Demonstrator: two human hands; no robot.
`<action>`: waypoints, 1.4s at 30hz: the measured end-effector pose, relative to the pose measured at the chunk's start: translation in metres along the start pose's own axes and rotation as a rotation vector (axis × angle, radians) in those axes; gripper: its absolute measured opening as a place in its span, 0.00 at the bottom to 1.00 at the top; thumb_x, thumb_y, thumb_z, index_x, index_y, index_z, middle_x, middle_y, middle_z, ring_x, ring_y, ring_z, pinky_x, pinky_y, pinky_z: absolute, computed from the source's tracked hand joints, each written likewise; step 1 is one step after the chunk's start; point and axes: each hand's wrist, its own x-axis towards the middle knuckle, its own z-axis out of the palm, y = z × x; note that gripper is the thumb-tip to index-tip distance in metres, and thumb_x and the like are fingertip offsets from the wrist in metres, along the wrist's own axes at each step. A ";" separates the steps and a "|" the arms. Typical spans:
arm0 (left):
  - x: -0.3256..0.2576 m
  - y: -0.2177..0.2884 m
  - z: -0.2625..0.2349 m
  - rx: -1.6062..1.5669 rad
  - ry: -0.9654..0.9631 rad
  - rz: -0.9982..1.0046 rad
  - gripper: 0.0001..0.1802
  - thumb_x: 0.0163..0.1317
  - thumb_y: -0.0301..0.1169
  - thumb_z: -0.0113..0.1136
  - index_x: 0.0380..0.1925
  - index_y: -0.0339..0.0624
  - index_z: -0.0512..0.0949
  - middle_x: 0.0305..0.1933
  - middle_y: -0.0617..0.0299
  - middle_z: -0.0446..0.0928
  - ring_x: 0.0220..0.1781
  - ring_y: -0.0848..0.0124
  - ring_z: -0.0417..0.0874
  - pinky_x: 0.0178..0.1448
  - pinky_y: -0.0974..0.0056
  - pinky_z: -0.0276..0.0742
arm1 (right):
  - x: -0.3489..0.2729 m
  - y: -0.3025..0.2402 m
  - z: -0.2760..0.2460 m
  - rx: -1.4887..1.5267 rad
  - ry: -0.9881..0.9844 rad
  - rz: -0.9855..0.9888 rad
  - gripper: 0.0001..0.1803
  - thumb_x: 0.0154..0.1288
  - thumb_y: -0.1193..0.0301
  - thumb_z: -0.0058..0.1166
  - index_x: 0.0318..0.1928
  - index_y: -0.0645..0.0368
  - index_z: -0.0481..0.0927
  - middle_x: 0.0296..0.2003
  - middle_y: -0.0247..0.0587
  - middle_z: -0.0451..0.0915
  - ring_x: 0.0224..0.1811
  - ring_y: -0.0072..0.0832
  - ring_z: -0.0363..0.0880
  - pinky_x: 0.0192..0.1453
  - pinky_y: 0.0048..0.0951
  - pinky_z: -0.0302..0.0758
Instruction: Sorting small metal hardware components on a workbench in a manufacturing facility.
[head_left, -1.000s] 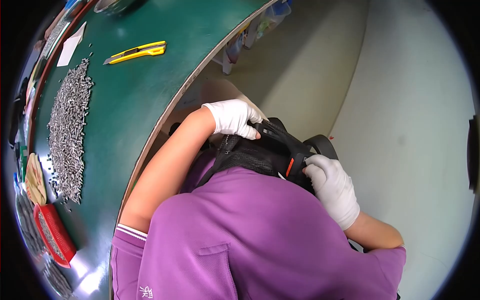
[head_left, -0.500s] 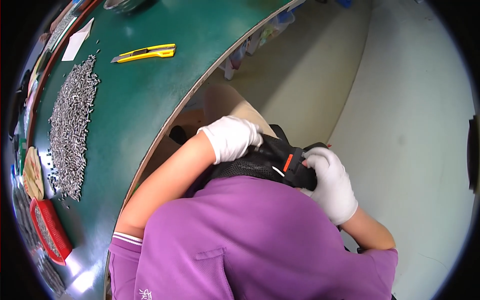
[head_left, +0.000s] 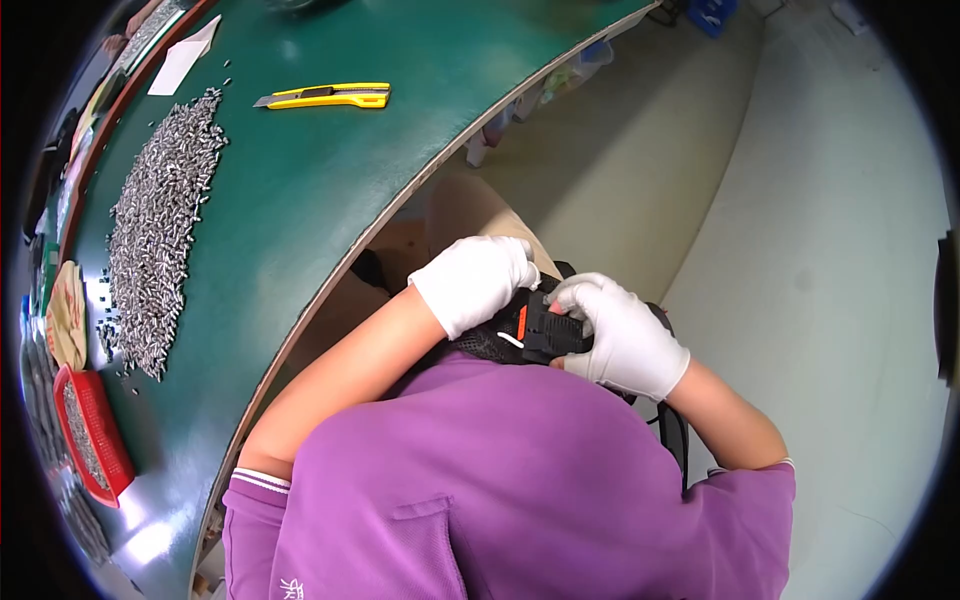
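A black box-shaped device point(head_left: 545, 335) with ribs and an orange stripe lies at my lap, by a black mesh pouch point(head_left: 480, 344). Closed around the device's right side is my right hand point(head_left: 632, 338), thumb below and fingers above. My left hand point(head_left: 474, 284) rests at the pouch's upper left, its fingers curled in against the black fabric; what the fingertips grip there is hidden. Both hands wear white gloves, and the right fingertips show bare. A short white cord or tab point(head_left: 510, 340) sticks out beside the orange stripe.
A green table point(head_left: 300, 210) curves along my left. On it lie a yellow utility knife point(head_left: 325, 96) with its blade out, a heap of small metal pins point(head_left: 160, 235), a white paper point(head_left: 184, 60) and a red basket point(head_left: 95, 435) of small parts. A blue container point(head_left: 712, 15) stands far off.
My right hand and the device have moved left, closer to my left hand. My left hand has shifted slightly right. The table's things appear further right as the view has turned.
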 end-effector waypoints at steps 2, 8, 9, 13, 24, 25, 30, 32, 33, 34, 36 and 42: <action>0.008 -0.003 0.001 -0.062 0.054 0.043 0.07 0.47 0.22 0.61 0.27 0.43 0.83 0.32 0.56 0.80 0.35 0.54 0.82 0.38 0.56 0.78 | 0.005 -0.003 0.005 0.010 0.004 -0.009 0.28 0.46 0.63 0.72 0.48 0.59 0.76 0.51 0.44 0.76 0.53 0.41 0.77 0.59 0.36 0.74; 0.016 -0.003 -0.013 -0.274 -0.037 0.060 0.06 0.46 0.20 0.62 0.26 0.42 0.83 0.29 0.53 0.80 0.32 0.53 0.81 0.36 0.59 0.77 | 0.011 -0.002 0.017 0.038 0.041 0.023 0.28 0.47 0.60 0.71 0.48 0.58 0.79 0.51 0.45 0.77 0.52 0.43 0.78 0.58 0.37 0.75; 0.016 0.004 -0.017 -0.270 -0.045 -0.041 0.05 0.46 0.21 0.62 0.25 0.41 0.81 0.29 0.52 0.79 0.32 0.53 0.80 0.36 0.58 0.77 | 0.011 0.001 0.021 0.063 0.072 -0.003 0.28 0.46 0.60 0.72 0.48 0.58 0.79 0.50 0.45 0.78 0.52 0.43 0.78 0.57 0.37 0.75; 0.018 0.023 -0.027 -0.279 -0.090 -0.204 0.04 0.48 0.22 0.62 0.25 0.41 0.78 0.27 0.51 0.78 0.31 0.52 0.80 0.35 0.57 0.76 | 0.006 -0.004 0.031 0.050 0.187 0.004 0.28 0.45 0.60 0.72 0.47 0.58 0.80 0.49 0.45 0.79 0.51 0.44 0.78 0.56 0.38 0.76; 0.005 0.021 -0.008 -0.066 0.154 0.137 0.05 0.48 0.25 0.64 0.24 0.45 0.77 0.27 0.58 0.78 0.33 0.56 0.80 0.37 0.55 0.75 | -0.006 0.020 0.019 -0.389 0.435 0.121 0.33 0.47 0.57 0.71 0.51 0.60 0.76 0.50 0.49 0.75 0.50 0.46 0.77 0.56 0.42 0.75; 0.005 0.021 -0.006 -0.060 0.169 0.170 0.06 0.48 0.25 0.64 0.25 0.46 0.77 0.28 0.59 0.78 0.32 0.56 0.80 0.36 0.55 0.75 | -0.007 0.023 0.015 -0.362 0.375 0.186 0.33 0.48 0.56 0.70 0.51 0.61 0.76 0.50 0.49 0.76 0.50 0.47 0.78 0.56 0.42 0.76; -0.009 0.023 -0.014 -0.078 0.059 0.066 0.09 0.50 0.30 0.68 0.29 0.45 0.77 0.37 0.60 0.78 0.41 0.57 0.80 0.44 0.56 0.77 | -0.027 0.029 0.012 -0.326 0.192 0.246 0.37 0.53 0.57 0.68 0.60 0.62 0.73 0.51 0.50 0.79 0.53 0.46 0.78 0.58 0.40 0.76; -0.017 0.023 -0.028 -0.142 -0.078 -0.024 0.16 0.47 0.37 0.73 0.32 0.43 0.78 0.47 0.58 0.77 0.51 0.56 0.78 0.54 0.56 0.76 | -0.035 0.039 0.012 -0.298 0.186 0.306 0.34 0.55 0.58 0.66 0.60 0.61 0.73 0.50 0.51 0.80 0.53 0.47 0.79 0.57 0.40 0.76; -0.021 0.021 -0.031 -0.100 -0.081 -0.010 0.17 0.46 0.38 0.74 0.32 0.43 0.78 0.49 0.58 0.77 0.52 0.55 0.78 0.54 0.55 0.76 | -0.039 0.046 0.012 -0.273 0.173 0.356 0.32 0.57 0.59 0.64 0.60 0.60 0.74 0.50 0.51 0.80 0.52 0.47 0.79 0.57 0.41 0.76; -0.025 0.020 -0.033 -0.059 -0.084 0.006 0.19 0.45 0.39 0.75 0.32 0.42 0.78 0.51 0.57 0.77 0.52 0.54 0.78 0.54 0.55 0.76 | -0.041 0.055 0.013 -0.267 0.216 0.383 0.29 0.59 0.62 0.62 0.60 0.58 0.74 0.48 0.51 0.81 0.51 0.47 0.79 0.55 0.42 0.77; -0.032 0.018 -0.033 -0.036 -0.128 -0.021 0.19 0.43 0.39 0.75 0.30 0.42 0.78 0.56 0.56 0.76 0.55 0.53 0.77 0.56 0.54 0.76 | -0.039 0.068 0.012 -0.299 0.192 0.444 0.29 0.59 0.61 0.62 0.59 0.59 0.74 0.47 0.51 0.81 0.50 0.47 0.80 0.54 0.42 0.77; -0.054 0.010 -0.028 -0.029 -0.191 -0.045 0.18 0.42 0.35 0.75 0.33 0.43 0.80 0.58 0.55 0.75 0.58 0.54 0.76 0.58 0.52 0.74 | -0.040 0.051 0.005 -0.329 0.145 0.394 0.27 0.55 0.62 0.66 0.54 0.60 0.76 0.42 0.51 0.81 0.47 0.47 0.81 0.51 0.43 0.78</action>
